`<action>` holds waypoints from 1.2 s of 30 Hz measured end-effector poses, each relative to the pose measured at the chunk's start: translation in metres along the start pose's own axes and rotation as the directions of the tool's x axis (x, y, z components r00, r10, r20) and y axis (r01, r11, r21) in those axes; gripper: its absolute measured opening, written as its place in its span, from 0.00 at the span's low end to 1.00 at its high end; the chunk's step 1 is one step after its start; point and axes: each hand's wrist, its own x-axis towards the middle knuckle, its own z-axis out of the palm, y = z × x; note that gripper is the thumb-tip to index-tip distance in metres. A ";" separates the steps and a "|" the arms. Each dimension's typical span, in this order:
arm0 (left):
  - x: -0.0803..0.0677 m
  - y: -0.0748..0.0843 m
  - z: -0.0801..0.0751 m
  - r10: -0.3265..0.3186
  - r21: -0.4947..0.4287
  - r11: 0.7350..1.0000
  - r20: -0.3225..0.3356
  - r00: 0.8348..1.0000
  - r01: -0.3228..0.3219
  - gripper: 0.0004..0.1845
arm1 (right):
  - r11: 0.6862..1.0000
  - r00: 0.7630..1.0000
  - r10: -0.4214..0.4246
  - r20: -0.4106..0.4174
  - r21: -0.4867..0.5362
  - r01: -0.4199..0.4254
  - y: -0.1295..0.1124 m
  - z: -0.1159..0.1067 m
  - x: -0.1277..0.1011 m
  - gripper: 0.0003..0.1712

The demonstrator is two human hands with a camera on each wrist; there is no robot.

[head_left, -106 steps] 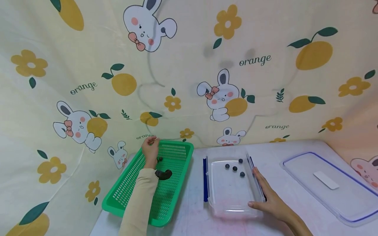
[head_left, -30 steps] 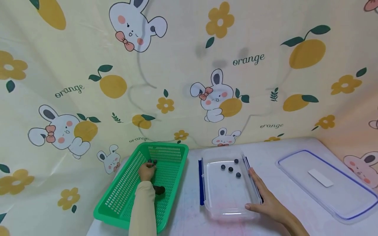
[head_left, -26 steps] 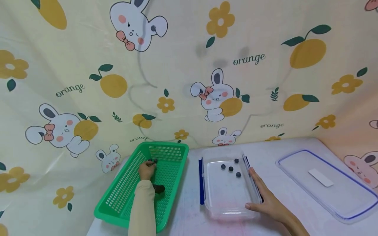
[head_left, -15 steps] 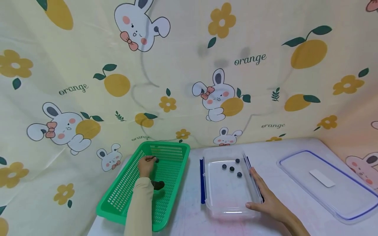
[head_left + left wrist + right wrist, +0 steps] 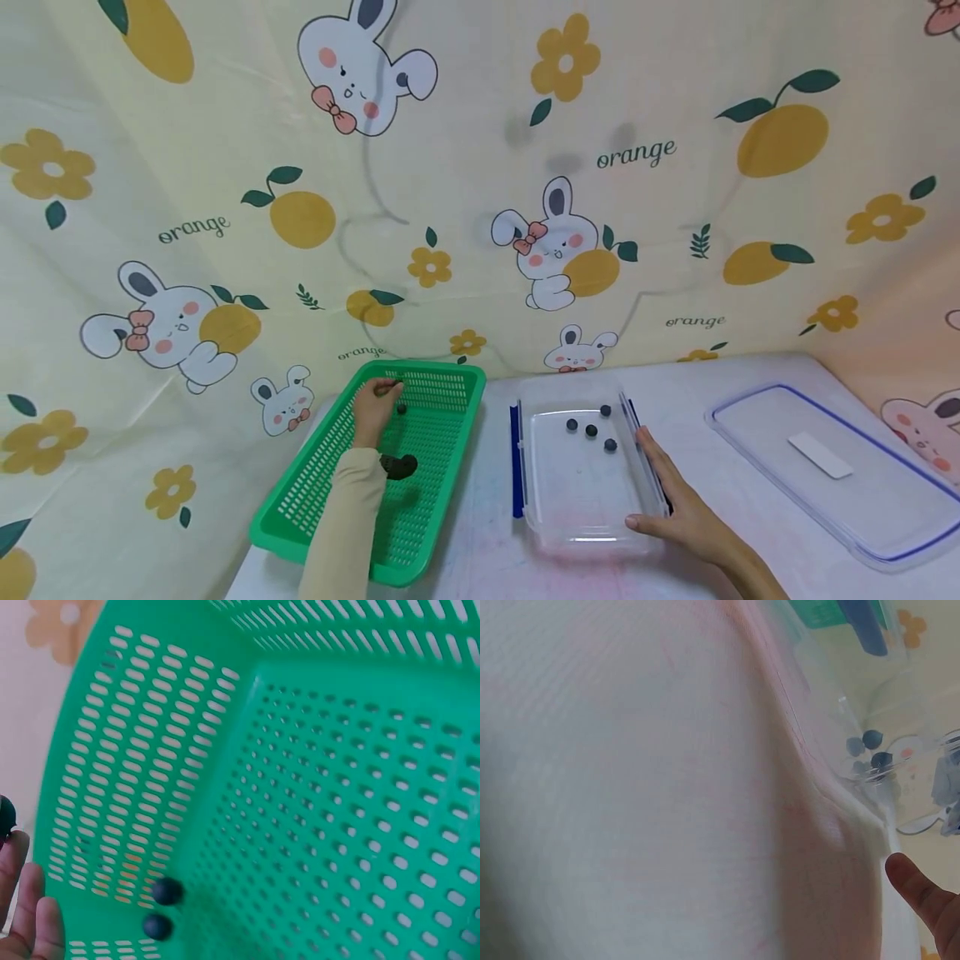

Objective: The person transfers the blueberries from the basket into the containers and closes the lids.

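My left hand is over the green plastic basket, near its back left corner. Its fingertips pinch a blueberry, a small dark round one at the edge of the left wrist view. Two more blueberries lie below in the basket's corner. On the right, my right hand rests against a clear plastic box, straight fingers along its right wall and thumb at the near corner. Several blueberries lie on the box's floor, towards the back. The right wrist view shows my thumb beside the box.
A clear lid with a blue seal and a white label lies flat at the right. The box's blue side latch hangs towards the basket. A printed cloth with rabbits and oranges stands behind the white tabletop.
My left hand has gone down to the basket's floor near the back left, then risen again with a blueberry between its fingertips. The right hand stays at the box.
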 end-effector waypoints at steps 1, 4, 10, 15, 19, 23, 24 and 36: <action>0.000 0.002 -0.001 0.007 -0.004 1.000 0.005 1.000 -0.007 0.16 | 1.000 1.000 0.004 0.002 -0.002 -0.004 0.000 0.000 0.000 0.63; -0.001 0.009 -0.002 0.036 -0.016 0.999 0.019 0.999 -0.036 0.16 | 1.000 1.000 0.017 0.010 0.000 -0.017 -0.002 -0.001 0.001 0.63; -0.004 0.029 0.000 0.063 -0.072 0.996 0.051 0.997 -0.060 0.15 | 1.000 1.000 0.026 0.011 -0.005 -0.026 -0.003 -0.002 0.001 0.64; -0.008 0.048 0.003 0.089 -0.090 0.993 0.086 0.992 -0.081 0.15 | 0.999 0.999 0.037 0.013 -0.013 -0.037 -0.003 -0.003 0.001 0.64; -0.014 0.062 0.006 0.116 -0.127 0.987 0.101 0.988 -0.103 0.14 | 0.999 0.999 0.048 0.017 -0.012 -0.047 -0.003 -0.002 0.002 0.63; -0.022 0.073 0.012 0.129 -0.143 0.984 0.143 0.981 -0.109 0.14 | 1.000 1.000 0.016 0.016 0.019 -0.016 -0.001 -0.002 0.001 0.63; -0.024 0.075 0.014 0.137 -0.145 0.983 0.156 0.978 -0.114 0.14 | 1.000 1.000 0.006 0.016 0.030 -0.007 0.000 -0.002 0.001 0.63; -0.050 0.098 0.049 0.239 -0.167 0.966 0.306 0.921 -0.195 0.13 | 1.000 1.000 0.022 0.014 0.008 -0.022 0.000 -0.001 0.001 0.63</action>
